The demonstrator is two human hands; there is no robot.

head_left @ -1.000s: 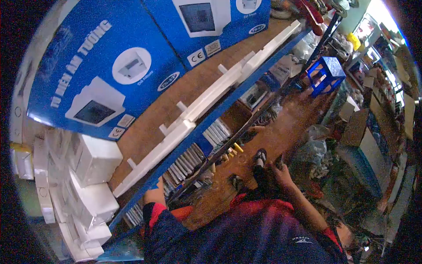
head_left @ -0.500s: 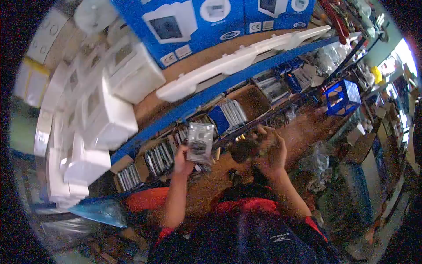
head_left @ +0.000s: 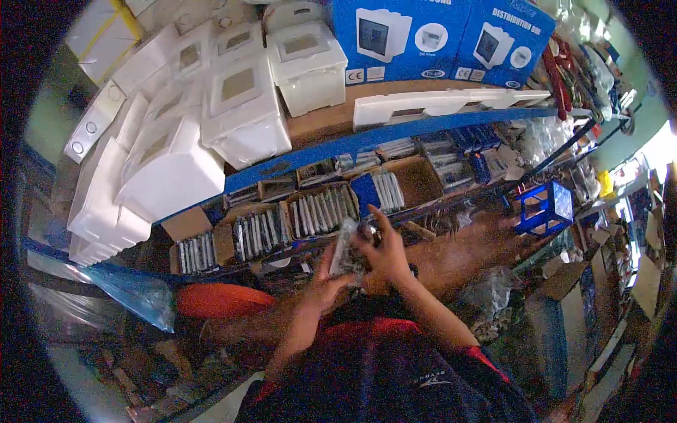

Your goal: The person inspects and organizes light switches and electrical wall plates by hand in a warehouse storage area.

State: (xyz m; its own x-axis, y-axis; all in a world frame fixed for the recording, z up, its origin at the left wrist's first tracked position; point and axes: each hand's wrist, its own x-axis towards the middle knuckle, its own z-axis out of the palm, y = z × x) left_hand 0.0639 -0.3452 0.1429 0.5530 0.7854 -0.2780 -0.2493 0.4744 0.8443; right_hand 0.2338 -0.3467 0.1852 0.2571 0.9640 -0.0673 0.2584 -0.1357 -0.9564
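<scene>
A flat, clear plastic-wrapped pack (head_left: 345,248) is held upright in front of my chest. My left hand (head_left: 326,280) grips it from the left and below, thumb across its lower part. My right hand (head_left: 386,252) is at the pack's right edge with the index finger pointing up. Its other fingers are bent toward the pack around a small dark patch, too blurred to name. Behind the hands, an open cardboard box (head_left: 288,224) holds a row of similar flat packs.
White plastic enclosures (head_left: 243,99) crowd the upper shelf, beside blue distribution box cartons (head_left: 395,42). A blue shelf edge (head_left: 310,158) runs above the boxes. To the right stands a blue plastic stool (head_left: 546,209); at left lies a round red-orange object (head_left: 222,299).
My hands have come together; the right hand, earlier apart with a dark blurred thing in it, is now at the pack. The pack has turned more edge-on. The view has shifted left.
</scene>
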